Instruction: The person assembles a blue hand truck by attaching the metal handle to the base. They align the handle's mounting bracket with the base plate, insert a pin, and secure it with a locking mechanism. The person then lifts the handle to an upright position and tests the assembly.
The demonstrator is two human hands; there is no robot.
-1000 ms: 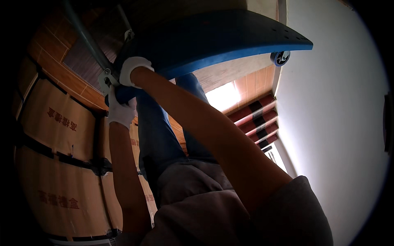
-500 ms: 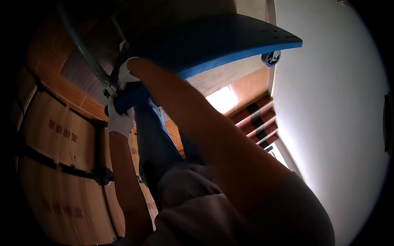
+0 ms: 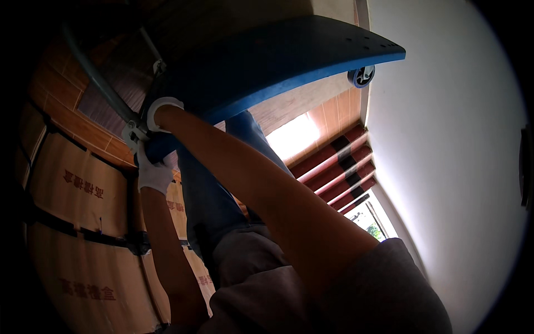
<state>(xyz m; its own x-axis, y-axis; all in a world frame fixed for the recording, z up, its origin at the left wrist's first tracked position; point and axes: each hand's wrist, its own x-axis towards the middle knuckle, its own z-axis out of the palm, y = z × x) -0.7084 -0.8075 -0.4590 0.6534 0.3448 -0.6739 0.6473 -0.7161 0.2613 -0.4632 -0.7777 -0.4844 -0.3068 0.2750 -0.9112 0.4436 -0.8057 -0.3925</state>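
A blue platform trolley (image 3: 267, 61) with a grey tubular handle (image 3: 99, 80) lies across the upper middle, its deck tilted. At the deck's near left corner my left hand (image 3: 154, 171), in a white glove, is closed round the blue edge below the metal handle bracket (image 3: 133, 132). My right hand (image 3: 166, 110), gloved too, grips the deck end just above that, close to the bracket. Its fingertips are mostly hidden behind the wrist and deck. A caster wheel (image 3: 361, 77) shows under the far right corner.
Strapped cardboard boxes (image 3: 78, 189) stand stacked on the left. A pale wall (image 3: 445, 139) rises on the right. Dark red, striped stacked items (image 3: 339, 161) and a bright window (image 3: 370, 220) lie beyond my right arm. Orange tiles (image 3: 342, 108) cover the floor. My legs (image 3: 206, 195) are close below the deck.
The trolley and both hands have shifted slightly left in view. My right forearm has dropped lower and leftward, and more of my leg and the window now show. Both hands stay on the trolley.
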